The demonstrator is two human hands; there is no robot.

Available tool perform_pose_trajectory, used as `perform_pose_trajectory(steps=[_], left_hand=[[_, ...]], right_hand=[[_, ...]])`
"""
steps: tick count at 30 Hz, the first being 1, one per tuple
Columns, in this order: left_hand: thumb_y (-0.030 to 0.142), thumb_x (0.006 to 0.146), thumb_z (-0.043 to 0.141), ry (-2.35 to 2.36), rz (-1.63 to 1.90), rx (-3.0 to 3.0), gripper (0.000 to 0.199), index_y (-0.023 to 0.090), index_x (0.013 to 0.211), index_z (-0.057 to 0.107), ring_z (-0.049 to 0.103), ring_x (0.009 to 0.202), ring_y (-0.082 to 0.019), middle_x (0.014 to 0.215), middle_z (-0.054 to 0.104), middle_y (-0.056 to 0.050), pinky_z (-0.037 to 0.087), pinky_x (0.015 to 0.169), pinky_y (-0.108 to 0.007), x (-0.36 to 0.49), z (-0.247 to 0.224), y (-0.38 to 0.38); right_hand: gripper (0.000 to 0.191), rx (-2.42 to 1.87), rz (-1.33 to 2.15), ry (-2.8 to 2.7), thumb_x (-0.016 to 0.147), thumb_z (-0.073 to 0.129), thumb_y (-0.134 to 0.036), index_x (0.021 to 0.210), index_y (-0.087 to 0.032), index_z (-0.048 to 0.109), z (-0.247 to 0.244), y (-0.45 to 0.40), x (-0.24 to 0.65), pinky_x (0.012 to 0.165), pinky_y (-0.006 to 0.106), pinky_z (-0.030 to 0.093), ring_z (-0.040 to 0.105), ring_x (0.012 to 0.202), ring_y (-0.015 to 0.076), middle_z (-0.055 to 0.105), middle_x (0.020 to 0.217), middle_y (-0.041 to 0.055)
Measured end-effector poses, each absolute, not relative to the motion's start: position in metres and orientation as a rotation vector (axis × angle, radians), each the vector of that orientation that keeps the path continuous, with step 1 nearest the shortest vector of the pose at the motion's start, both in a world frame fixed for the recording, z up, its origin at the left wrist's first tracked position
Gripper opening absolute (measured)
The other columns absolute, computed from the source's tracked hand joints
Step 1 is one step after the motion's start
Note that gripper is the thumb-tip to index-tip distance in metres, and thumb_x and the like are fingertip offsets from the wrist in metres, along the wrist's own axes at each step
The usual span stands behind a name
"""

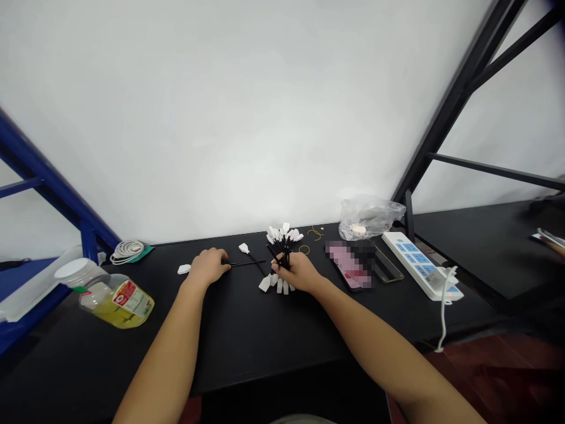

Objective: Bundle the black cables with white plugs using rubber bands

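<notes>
My right hand (296, 271) is closed round a bundle of thin black strips with white ends (282, 235). White ends stick out above and below its fingers. On the black table, my left hand (207, 266) lies over a single thin black strip (247, 263), its thumb and fingers pinched about it. A white end (184, 269) shows just left of that hand. Between the two hands another black strip with a white tip (244, 248) lies slantwise, its lower part reaching toward the bundle. The exact kind of these strips is too small to make out.
Yellow rubber bands (304, 249) lie behind my right hand. Further right are a pink phone (348, 265), a clear phone case (389, 263), a plastic bag (371, 217) and a power strip (419, 265). At left stand a jar (117, 300) and a coiled white cable (128, 251).
</notes>
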State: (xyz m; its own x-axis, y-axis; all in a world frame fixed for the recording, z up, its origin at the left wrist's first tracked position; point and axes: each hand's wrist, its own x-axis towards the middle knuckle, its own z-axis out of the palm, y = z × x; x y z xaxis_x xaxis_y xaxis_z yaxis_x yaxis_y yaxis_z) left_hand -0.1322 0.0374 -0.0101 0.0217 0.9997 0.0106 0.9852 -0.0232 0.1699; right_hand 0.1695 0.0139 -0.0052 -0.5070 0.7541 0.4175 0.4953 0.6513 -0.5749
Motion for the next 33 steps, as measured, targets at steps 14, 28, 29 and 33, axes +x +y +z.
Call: perform_pose_trajectory(steps=[14,28,29,33], left_hand=[[0.029,0.095,0.048,1.936,0.600,2.273,0.018,0.023,0.092,0.065,0.065,0.089,-0.024,0.086,0.072,-0.004,0.044,0.093,-0.042,-0.111,-0.001,0.033],[0.041,0.075,0.079,1.092,1.623,1.619,0.030,0.017,0.089,0.068,0.072,0.069,-0.018,0.079,0.075,-0.005,0.059,0.069,-0.031,-0.035,0.014,-0.002],[0.041,0.075,0.079,1.059,1.581,1.602,0.030,0.017,0.088,0.067,0.070,0.066,-0.017,0.076,0.074,-0.005,0.059,0.066,-0.030,-0.031,0.014,-0.003],[0.046,0.076,0.077,0.995,1.453,1.531,0.034,0.017,0.086,0.065,0.069,0.062,-0.016,0.073,0.072,-0.004,0.058,0.063,-0.030,-0.025,0.008,-0.002]], right_hand=[[0.020,-0.949,0.501,-2.208,0.094,0.058,-0.031,0.083,-0.020,0.069,-0.005,0.014,0.170,0.065,0.023,0.041,0.063,0.069,0.0147,0.069,0.075,0.0014],[0.034,-0.782,0.585,-2.136,0.099,0.051,-0.044,0.082,-0.019,0.067,-0.010,0.012,0.165,0.070,0.025,0.045,0.062,0.075,0.0160,0.067,0.080,0.0035],[0.032,-0.767,0.615,-2.131,0.099,0.051,-0.044,0.086,-0.020,0.068,-0.010,0.011,0.165,0.072,0.026,0.046,0.064,0.078,0.0166,0.069,0.084,0.0040],[0.029,-0.832,0.677,-2.070,0.096,0.056,-0.045,0.099,-0.022,0.071,-0.008,0.010,0.164,0.078,0.028,0.049,0.068,0.086,0.0187,0.073,0.094,0.0042]])
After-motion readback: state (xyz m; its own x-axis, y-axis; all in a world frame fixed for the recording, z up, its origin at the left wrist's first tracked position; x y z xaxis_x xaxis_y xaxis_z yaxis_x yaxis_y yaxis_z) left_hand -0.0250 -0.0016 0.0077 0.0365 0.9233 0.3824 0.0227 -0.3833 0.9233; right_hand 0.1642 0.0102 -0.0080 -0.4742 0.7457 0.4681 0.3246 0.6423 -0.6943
